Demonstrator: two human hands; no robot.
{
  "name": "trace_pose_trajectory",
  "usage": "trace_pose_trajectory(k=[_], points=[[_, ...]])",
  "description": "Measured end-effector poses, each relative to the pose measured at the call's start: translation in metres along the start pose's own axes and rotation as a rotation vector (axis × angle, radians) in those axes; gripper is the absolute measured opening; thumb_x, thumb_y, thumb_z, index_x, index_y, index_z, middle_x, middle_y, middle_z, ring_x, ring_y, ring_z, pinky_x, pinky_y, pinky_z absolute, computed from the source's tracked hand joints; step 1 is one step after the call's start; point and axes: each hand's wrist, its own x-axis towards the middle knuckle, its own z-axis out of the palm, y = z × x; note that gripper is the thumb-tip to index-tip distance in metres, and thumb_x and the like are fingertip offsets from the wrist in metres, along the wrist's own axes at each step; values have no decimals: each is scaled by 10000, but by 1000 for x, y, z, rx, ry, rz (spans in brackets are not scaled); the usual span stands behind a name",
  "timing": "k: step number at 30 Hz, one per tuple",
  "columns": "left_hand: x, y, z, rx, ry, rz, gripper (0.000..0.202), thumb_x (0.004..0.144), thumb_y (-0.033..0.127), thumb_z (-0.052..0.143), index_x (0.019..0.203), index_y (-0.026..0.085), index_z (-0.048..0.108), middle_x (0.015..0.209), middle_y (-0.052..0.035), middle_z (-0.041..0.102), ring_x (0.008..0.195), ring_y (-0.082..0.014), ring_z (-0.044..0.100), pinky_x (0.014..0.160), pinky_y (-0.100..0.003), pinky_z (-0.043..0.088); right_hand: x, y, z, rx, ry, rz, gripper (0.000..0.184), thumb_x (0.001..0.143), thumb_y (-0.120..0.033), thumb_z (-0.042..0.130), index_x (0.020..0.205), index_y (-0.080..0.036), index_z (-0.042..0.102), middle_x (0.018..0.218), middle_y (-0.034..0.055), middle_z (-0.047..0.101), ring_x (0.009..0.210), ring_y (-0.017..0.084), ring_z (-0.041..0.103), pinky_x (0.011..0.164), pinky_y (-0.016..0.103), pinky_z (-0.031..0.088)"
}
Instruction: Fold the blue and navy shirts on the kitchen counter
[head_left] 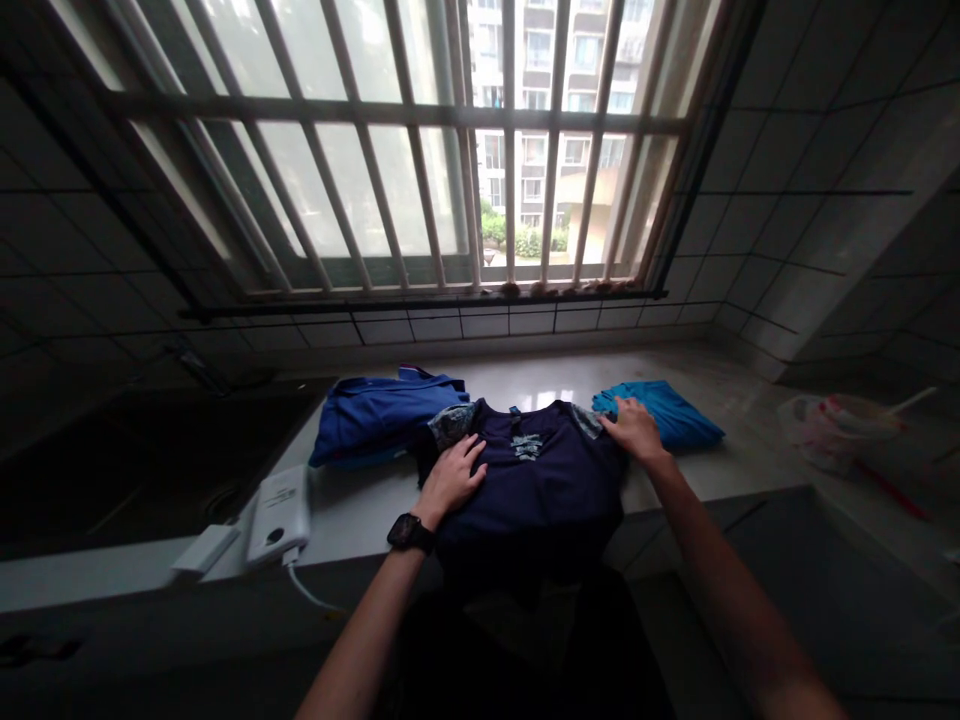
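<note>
Head view: dark shirt (544, 480) spread on white counter (547, 378), hanging over front edge, between the two hands. Left hand (454, 478) lies flat on shirt's left side below the patterned sleeve, fingers extended, not gripping; watch (411, 532) on wrist. Right hand (636, 428) at shirt's right shoulder, fingertips on the patterned trim; can't tell if pinching. Blue folded clothes (382, 415) beyond left hand, bright blue cloth (679, 415) just beside right hand. Power bank (279, 515) left.
</note>
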Motion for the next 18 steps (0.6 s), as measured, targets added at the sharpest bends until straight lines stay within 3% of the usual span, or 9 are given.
trace_pose_trajectory(k=[3,7,10,13,16,18], points=[[1,1,-2,7,-5,-8,507,974,374,445,1414,155,567,1532,-137,512,1428,-277,463,1196,-448,380,2,5,-5,-137,-124,97,364,888,-338,654,1187,-135,694,1259,221,643,1211,367,594,989,461,473],[1,2,-2,0,-2,-4,515,977,384,429,1413,146,568,1529,-140,515,1431,-280,460,1201,-447,373,10,-1,-11,-121,-81,17,226,898,-242,587,1045,-129,716,1216,214,666,1165,326,620,956,389,475],[1,1,-2,-12,11,-3,503,971,379,446,1406,162,577,1527,-130,521,1423,-277,470,1198,-443,377,16,-16,-17,102,-51,32,205,901,-258,560,1004,-137,690,1066,171,723,1029,277,676,874,329,493],[1,1,-1,-8,12,-8,495,964,369,462,1405,175,578,1528,-120,521,1418,-271,477,1192,-437,384,12,-39,-15,461,-82,6,214,898,-300,561,1039,-164,647,974,110,746,943,238,697,802,311,515],[1,1,0,9,-9,-22,504,967,369,454,1414,168,570,1538,-119,510,1424,-266,470,1196,-430,376,-2,-60,-8,890,-337,-155,322,947,-405,529,1184,-196,589,1025,92,763,954,221,720,781,326,548],[1,1,0,17,-23,-27,511,970,366,448,1423,159,562,1544,-122,501,1429,-266,462,1200,-427,367,-12,-67,-1,1012,-428,-276,351,974,-430,492,1238,-214,574,1086,100,764,1009,221,723,840,361,557]])
